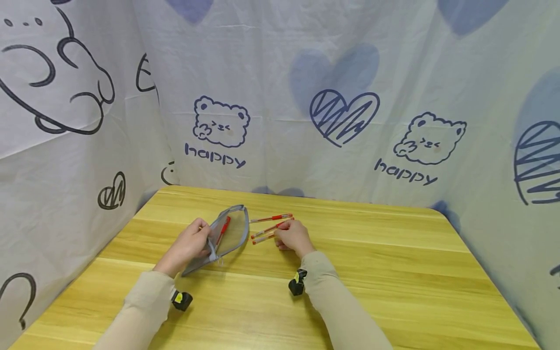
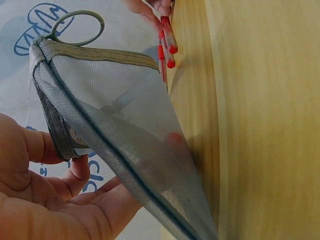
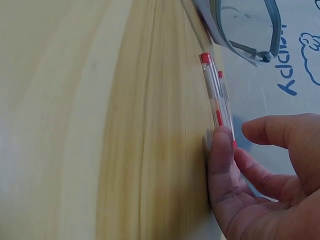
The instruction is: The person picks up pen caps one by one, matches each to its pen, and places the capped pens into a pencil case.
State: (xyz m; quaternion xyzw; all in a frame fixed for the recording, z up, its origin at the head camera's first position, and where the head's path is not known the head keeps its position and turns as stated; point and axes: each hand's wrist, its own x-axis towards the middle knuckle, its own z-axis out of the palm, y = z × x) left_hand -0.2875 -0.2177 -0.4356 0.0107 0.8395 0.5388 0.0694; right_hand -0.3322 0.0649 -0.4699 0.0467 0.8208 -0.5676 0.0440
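My left hand (image 1: 192, 243) grips the edge of a grey mesh zipper pouch (image 1: 246, 231), its mouth spread wide and tilted up. A red pen (image 1: 223, 231) is inside the pouch; its red end shows blurred through the mesh in the left wrist view. To the right, three red gel pens (image 1: 262, 238) lie side by side on the table. My right hand (image 1: 295, 237) is low over them and pinches the nearest one; in the right wrist view the upper finger (image 3: 267, 131) stands off the pens. A loop (image 2: 80, 27) hangs at the pouch's corner.
The wood-grain table (image 1: 393, 272) ends at a white printed cloth (image 1: 271, 160) at the back and both sides. Black wrist cameras (image 1: 181, 300) are strapped at both cuffs.
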